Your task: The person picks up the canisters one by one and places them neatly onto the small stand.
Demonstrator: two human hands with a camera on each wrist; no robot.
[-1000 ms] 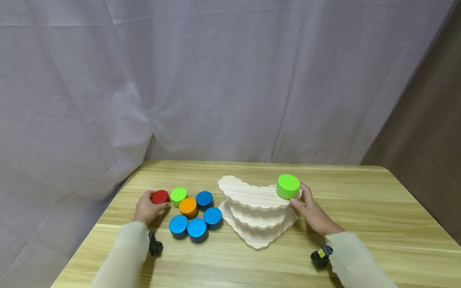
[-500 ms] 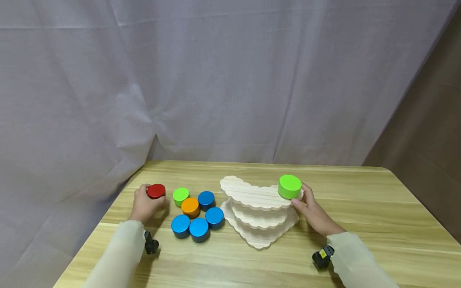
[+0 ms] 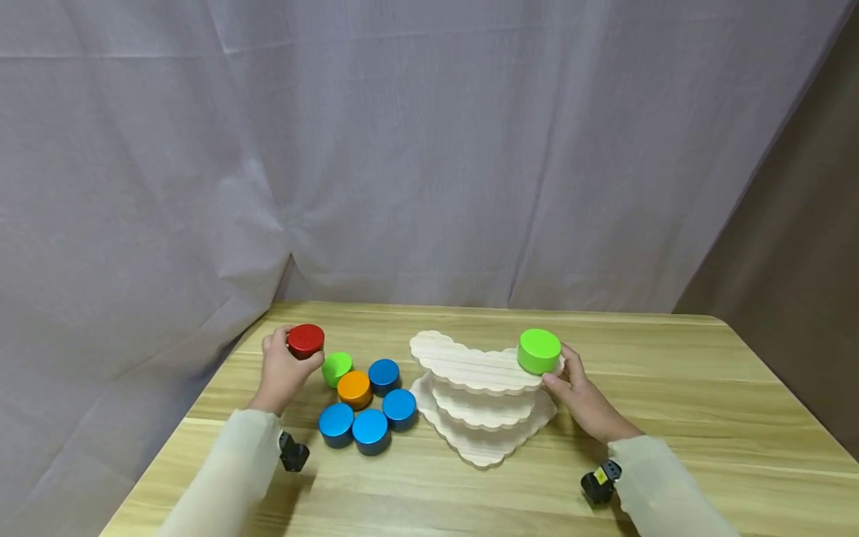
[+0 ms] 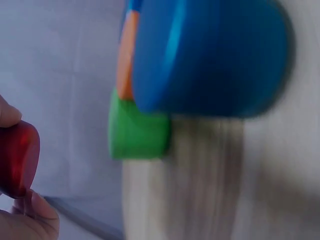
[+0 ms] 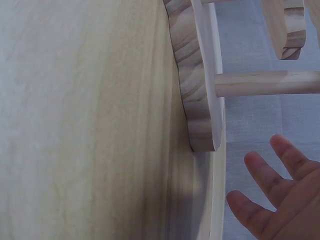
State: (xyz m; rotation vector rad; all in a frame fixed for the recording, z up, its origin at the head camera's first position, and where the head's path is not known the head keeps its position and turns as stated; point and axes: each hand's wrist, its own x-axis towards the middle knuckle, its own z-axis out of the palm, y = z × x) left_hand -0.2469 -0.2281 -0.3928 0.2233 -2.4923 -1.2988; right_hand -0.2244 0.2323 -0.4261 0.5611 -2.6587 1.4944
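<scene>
In the head view my left hand (image 3: 280, 373) grips a red round tin (image 3: 306, 340) between thumb and fingers, raised above the table. The same red tin (image 4: 17, 159) shows at the left edge of the left wrist view. My right hand (image 3: 585, 399) holds the right end of the top tier of a pale wooden tiered stand (image 3: 470, 364), thumb in front and a finger behind. A larger green tin (image 3: 539, 350) rests on that end. Several fingers (image 5: 265, 175) stretch out loosely in the right wrist view.
Several tins stand grouped left of the stand: a green tin (image 3: 337, 368), an orange tin (image 3: 354, 388) and several blue tins (image 3: 371, 429). They sit on a wooden table (image 3: 678, 388). A grey curtain (image 3: 429, 149) hangs behind it.
My left hand has lifted the red tin from the table, first drawing it slightly left, then raising it toward the right. My right hand stays at the stand.
</scene>
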